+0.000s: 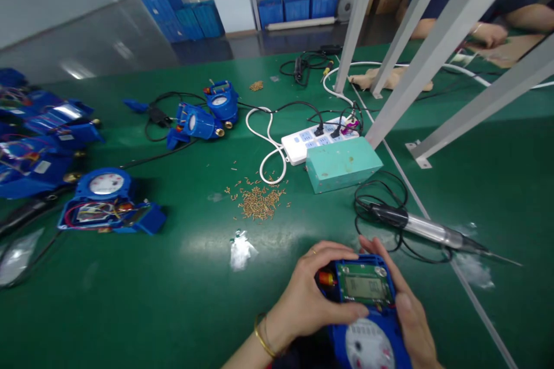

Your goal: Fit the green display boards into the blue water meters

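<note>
Holding 1 blue meter (383, 314), near right, LCD (363, 286) up. Left hand (303, 294) pinches its left side, thumb below LCD, fingers at top edge. Right hand (413, 317) clasps the right side. Can't tell if meter touches table (173, 300). Driver (426, 230) lies just beyond right hand, tip pointing right. Open meter (106, 202) at left, more beyond it. Screw pile (259, 203) mid-table. Green block (344, 164) just in front of power strip (298, 147). 2 meters (197, 121) farther left. Co-worker's hand (491, 34) far right. 3 bins (296, 8) at back.
</note>
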### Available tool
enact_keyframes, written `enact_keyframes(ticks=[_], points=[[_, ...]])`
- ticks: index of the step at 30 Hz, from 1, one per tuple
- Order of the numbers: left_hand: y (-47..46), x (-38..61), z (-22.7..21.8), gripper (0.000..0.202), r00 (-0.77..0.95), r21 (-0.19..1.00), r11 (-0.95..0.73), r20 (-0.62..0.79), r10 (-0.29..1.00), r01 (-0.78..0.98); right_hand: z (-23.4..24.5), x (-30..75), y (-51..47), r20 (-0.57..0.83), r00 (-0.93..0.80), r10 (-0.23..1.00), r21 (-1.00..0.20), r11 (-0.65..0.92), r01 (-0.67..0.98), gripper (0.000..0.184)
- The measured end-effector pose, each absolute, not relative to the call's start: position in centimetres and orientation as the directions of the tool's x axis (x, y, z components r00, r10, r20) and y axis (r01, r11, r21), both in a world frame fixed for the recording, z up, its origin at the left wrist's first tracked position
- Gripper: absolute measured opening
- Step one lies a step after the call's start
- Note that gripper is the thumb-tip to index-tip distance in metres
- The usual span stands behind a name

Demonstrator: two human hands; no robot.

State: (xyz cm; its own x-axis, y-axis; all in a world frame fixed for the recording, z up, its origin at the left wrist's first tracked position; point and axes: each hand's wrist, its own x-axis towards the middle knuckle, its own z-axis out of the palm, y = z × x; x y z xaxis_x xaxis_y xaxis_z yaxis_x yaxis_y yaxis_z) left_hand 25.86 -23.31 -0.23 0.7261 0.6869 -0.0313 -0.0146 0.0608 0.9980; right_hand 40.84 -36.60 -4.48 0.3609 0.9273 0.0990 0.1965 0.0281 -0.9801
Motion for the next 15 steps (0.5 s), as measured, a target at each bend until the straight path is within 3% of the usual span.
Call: enact_keyframes(ticks=[5,7,10,13,15], points=[[-24.3,25.7,-0.5,0.061,0.711,0.998,-0.007,0.052,0.701,-0.067,-4.5,46.4,-35.3,0.218,0.218,0.951,-0.848,0.074,0.525,0.053],[-24.6,25.8,-1.1,0.062,0.703,0.997,-0.027,0.074,0.708,-0.078,-3.5,48.6,-32.1,0.227,0.215,0.95,-0.79,0.051,0.611,0.037],[-24.7,25.8,-1.8,0.063,0.71,0.997,-0.041,0.074,0.7,-0.064,-2.0,48.4,-25.6,0.226,-0.04,0.973,-0.726,0.196,0.659,0.029],[-24.2,25.4,-1.7,0.056,0.777,0.996,0.088,-0.035,0.629,-0.027,-2.3,44.8,-19.8,0.083,-0.318,0.944,-0.675,0.288,0.679,0.021],[-23.6,24.8,-1.1,0.045,0.815,0.974,0.227,-0.144,0.561,0.015,-3.4,42.2,-17.2,0.102,-0.368,0.924,-0.619,0.348,0.704,0.019]])
